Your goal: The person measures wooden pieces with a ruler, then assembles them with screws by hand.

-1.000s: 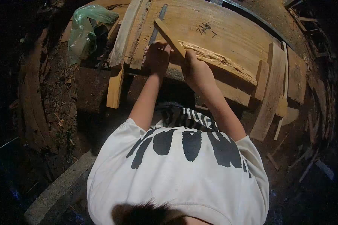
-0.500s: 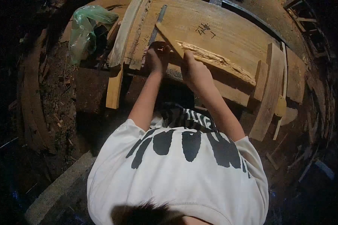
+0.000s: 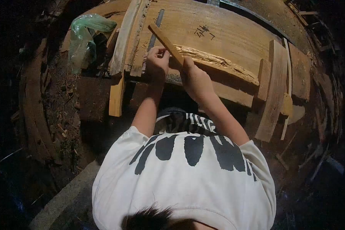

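The wooden stick [image 3: 165, 43] slants above the table [image 3: 237, 28], showing us broader side than half a second ago, so we judge the right hand [image 3: 196, 79], fingers closed around its lower end, is turning it, while the left hand [image 3: 157, 62] curls nearby, its hold unclear to us.
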Motion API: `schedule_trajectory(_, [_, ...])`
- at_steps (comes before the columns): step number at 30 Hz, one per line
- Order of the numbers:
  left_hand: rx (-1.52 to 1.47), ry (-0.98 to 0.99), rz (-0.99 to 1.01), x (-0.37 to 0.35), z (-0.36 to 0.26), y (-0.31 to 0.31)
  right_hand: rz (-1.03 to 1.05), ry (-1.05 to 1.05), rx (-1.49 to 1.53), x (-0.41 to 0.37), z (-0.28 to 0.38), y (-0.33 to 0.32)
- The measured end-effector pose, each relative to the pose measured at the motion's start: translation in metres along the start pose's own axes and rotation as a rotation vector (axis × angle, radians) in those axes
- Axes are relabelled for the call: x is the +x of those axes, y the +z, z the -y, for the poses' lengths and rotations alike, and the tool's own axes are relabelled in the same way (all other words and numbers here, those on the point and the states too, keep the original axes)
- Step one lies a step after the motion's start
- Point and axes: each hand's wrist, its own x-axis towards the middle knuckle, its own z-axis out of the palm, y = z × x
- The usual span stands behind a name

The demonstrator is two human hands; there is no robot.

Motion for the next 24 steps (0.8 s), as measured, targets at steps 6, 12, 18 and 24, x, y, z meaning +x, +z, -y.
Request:
schedule_trajectory(6, [-0.037,-0.107,0.045,0.001,-0.016,-0.004,0.071,0.094,-0.013,-0.001,-0.003,-0.004])
schedule_trajectory(12, [-0.219,-0.107,0.002,-0.002,0.011,0.007,0.091,0.175,-0.009,-0.002,-0.008,-0.001])
schedule_trajectory(18, [-0.006,-0.143,0.06,0.002,-0.005,-0.001,-0.307,0.007,0.275,-0.026,-0.056,0.001])
schedule_trajectory(24, [0.451,0.366,-0.037,0.007,-0.062,0.025,-0.469,0.143,0.654,-0.05,-0.132,0.008])
